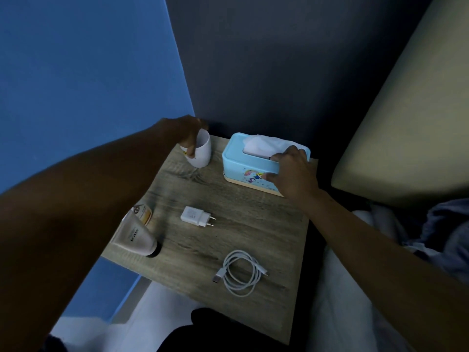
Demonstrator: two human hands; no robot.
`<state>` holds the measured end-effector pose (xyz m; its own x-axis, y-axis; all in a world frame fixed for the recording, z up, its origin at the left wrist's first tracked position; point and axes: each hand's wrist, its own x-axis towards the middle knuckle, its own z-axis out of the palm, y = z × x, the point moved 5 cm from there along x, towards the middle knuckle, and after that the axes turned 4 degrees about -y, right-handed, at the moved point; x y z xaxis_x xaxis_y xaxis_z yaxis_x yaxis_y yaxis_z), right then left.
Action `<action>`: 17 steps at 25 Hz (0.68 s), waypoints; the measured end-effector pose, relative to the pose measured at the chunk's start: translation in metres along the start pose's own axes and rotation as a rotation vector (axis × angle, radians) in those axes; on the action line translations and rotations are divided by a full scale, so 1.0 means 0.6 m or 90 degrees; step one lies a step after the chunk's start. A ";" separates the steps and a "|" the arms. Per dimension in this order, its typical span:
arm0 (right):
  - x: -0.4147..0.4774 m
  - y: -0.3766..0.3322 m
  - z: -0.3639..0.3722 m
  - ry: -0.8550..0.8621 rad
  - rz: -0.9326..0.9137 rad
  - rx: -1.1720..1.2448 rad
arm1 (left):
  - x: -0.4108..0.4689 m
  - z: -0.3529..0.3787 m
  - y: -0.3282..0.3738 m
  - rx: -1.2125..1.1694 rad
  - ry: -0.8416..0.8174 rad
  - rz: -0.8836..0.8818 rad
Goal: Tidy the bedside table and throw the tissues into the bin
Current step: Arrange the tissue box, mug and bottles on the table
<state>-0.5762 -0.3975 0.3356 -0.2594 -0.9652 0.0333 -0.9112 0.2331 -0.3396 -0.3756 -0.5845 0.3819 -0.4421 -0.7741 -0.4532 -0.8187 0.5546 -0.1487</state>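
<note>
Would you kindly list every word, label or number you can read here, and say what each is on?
Cream tube: dark brand word, too blurred to read.
White cup: yellow label, mostly under the left hand, unreadable.
Tissue box: cartoon picture, no legible words.
Charger plug: faint print, too small.

The table [228, 240] is grey-brown with a streaked wood-grain pattern. The cup [203, 153] is white with a yellow label. The tissue box [233, 158] is light blue, with a cream base band and a multicoloured cartoon print on its front. The tissue [261, 146], charger plug [194, 215] and cable [241, 273] are white. The tube [134, 237] is cream with dark lettering, a black cap and a yellow-orange patch. The left wall [76, 72] is bright blue; the back wall [253, 72] is dark navy.
</note>
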 end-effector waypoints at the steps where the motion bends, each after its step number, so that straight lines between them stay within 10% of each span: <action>1: 0.000 0.001 0.001 0.001 0.001 -0.002 | 0.001 0.001 0.000 -0.003 -0.005 -0.004; 9: -0.043 -0.063 -0.036 0.073 -0.069 0.163 | -0.079 -0.030 -0.021 -0.110 0.105 0.020; 17: -0.184 -0.343 0.013 -0.088 -0.367 0.301 | -0.296 0.049 -0.137 -0.184 0.133 -0.009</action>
<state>-0.3573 -0.3396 0.3947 0.2880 -0.9322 0.2194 -0.6483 -0.3584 -0.6718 -0.2189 -0.4835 0.4491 -0.4707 -0.8433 -0.2593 -0.8820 0.4571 0.1147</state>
